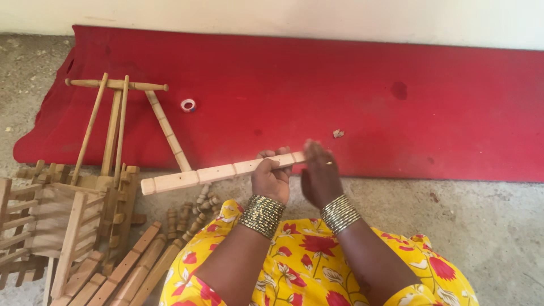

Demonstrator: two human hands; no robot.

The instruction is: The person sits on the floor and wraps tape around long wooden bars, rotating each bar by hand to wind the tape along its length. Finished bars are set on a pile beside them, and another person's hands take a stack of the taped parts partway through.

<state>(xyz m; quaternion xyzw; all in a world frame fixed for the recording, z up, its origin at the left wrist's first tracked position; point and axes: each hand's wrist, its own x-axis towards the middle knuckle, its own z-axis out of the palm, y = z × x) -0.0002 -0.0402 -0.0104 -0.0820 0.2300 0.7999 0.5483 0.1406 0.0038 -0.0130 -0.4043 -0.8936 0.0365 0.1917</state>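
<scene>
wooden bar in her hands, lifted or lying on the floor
Lifted: the left hand grips the notched wooden bar above the floor, right hand at its end.

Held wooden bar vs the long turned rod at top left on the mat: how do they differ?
The wooden bar is squared, pale and marked by cross grooves; the turned rod is round, darker tan, with tapered ends. The bar is gripped off the floor in the left hand, with the right hand at its end; the rod lies untouched at the top of a wooden frame on the red mat. Both are slender unpainted wood.
</scene>
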